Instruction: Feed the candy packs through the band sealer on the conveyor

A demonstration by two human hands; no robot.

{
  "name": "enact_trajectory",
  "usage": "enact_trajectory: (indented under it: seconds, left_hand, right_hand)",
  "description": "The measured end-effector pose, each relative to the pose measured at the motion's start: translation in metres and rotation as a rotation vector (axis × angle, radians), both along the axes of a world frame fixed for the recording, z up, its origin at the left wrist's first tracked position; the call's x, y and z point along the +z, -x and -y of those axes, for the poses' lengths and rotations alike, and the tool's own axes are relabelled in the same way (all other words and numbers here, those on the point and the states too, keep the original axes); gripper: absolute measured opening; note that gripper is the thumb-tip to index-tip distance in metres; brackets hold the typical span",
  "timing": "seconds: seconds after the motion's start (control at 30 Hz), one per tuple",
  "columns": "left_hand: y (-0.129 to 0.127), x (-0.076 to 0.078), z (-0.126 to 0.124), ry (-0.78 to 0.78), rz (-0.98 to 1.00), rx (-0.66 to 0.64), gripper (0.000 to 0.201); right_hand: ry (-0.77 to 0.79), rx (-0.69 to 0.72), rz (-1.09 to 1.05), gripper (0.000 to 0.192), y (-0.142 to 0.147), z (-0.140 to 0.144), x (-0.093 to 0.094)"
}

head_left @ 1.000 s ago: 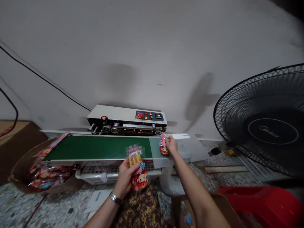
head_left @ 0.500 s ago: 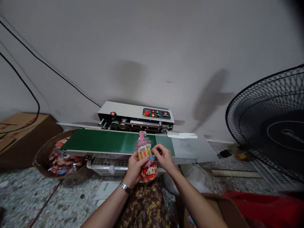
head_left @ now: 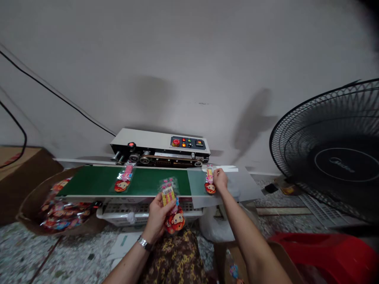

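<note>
Two hands: both bare, both the person's own, each gripping a clear packet with a cartoon-face toy inside.
Left hand (head_left: 158,215): closed around a small bunch of packets (head_left: 171,205), held upright in front of the near edge of the green belt (head_left: 89,182); a metal watch (head_left: 144,243) sits on the wrist.
Right hand (head_left: 220,179): reaches forward, fingers pinched on the top part of a single packet (head_left: 210,182).
Single packet: lies flat on the grey feed plate (head_left: 245,187) at the right end of the belt, its upper edge just beside the sealing machine (head_left: 161,149).
Packet on the belt (head_left: 123,180): lies alone on the green surface, toward the left, close under the machine's rollers, well apart from both hands.
Sealing machine: a grey box against the wall behind the belt, with a red button and small lit controls on its dark panel.
Cardboard box (head_left: 56,213): on the floor below the belt's left end, holding a heap of similar packets.
Fan (head_left: 328,154): a black grille at the right, near the wall.
Red seat (head_left: 325,256): low at the right, beside the person's right forearm.
Floor: speckled stone, with a white basket (head_left: 118,213) under the belt.
</note>
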State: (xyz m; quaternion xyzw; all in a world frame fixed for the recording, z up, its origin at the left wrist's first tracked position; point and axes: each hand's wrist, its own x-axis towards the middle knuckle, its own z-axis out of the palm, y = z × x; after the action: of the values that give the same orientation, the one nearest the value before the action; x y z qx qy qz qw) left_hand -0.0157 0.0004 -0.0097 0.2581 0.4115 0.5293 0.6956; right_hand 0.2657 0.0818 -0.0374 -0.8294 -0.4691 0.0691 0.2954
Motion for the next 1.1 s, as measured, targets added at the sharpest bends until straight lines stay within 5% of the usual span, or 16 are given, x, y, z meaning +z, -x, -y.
enact_trajectory:
  seconds: [0.27,0.43,0.5,0.63,0.73,0.93,1.1]
  left_hand:
    - [-0.002,0.002,0.000,-0.026,0.036,-0.035,0.042]
    - [-0.006,0.009,0.001,-0.014,0.091,-0.061,0.042]
    - [-0.009,0.012,0.002,-0.019,0.115,-0.067,0.041]
    - [-0.013,0.014,0.005,-0.012,0.147,-0.092,0.040]
    - [-0.012,0.011,0.004,0.040,0.120,-0.085,0.039]
    - [-0.004,0.001,0.002,0.038,0.063,-0.067,0.039]
    - [-0.003,-0.004,0.002,0.013,0.058,-0.075,0.040]
  right_hand:
    - [0.022,0.132,0.051,0.023,0.043,-0.013,0.008]
    - [-0.128,0.631,-0.438,0.029,0.093,0.031,0.032]
    - [-0.153,0.729,-0.597,0.028,0.113,0.051,0.037]
    - [-0.282,0.604,-0.619,0.025,0.125,0.067,0.033]
    - [-0.306,0.421,-0.575,0.030,0.096,0.055,0.020]
    - [-0.069,0.117,-0.226,0.028,0.012,0.023,-0.001]
    - [0.071,0.087,-0.124,0.023,0.001,-0.002,-0.007]
